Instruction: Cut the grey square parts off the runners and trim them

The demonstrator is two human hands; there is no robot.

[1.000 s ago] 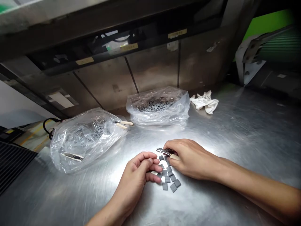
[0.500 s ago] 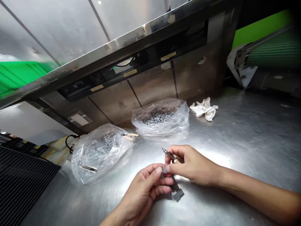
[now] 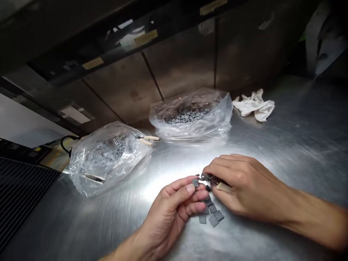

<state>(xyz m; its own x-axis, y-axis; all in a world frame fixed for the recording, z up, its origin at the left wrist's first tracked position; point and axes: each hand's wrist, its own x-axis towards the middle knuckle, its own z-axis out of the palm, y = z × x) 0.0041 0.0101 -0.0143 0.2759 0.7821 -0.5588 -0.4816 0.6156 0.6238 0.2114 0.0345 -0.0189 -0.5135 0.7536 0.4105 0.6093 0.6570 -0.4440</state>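
1. Since the frame 0.5 s earlier, the right hand [image 3: 241,185] has drawn its fingertips back from the gray piece [image 3: 195,183], and the nippers [image 3: 213,180] have turned so that their tips point at it.
2. Left hand [image 3: 174,206]: grip narrow, pinching the gray piece between thumb and index finger.
3. Right hand: grip closed around the nippers, with a pale handle showing below the fingers.
4. Gray piece position: raised above the desk [image 3: 272,152], just beside the nipper tips. Contact with the tips cannot be confirmed.
5. Loose pieces [image 3: 214,220]: lying on the desk between the 2 hands, some overlapping, some partly hidden by the left fingers.
6. Left bag [image 3: 133,165]: clear plastic, gray bits inside. A slim tool [image 3: 94,178] and spare nippers [image 3: 151,137] rest on it.
7. Right bag [image 3: 190,133]: clear plastic, heaped gray pieces inside. A crumpled white item [image 3: 255,105] lies just beside it, on the right.
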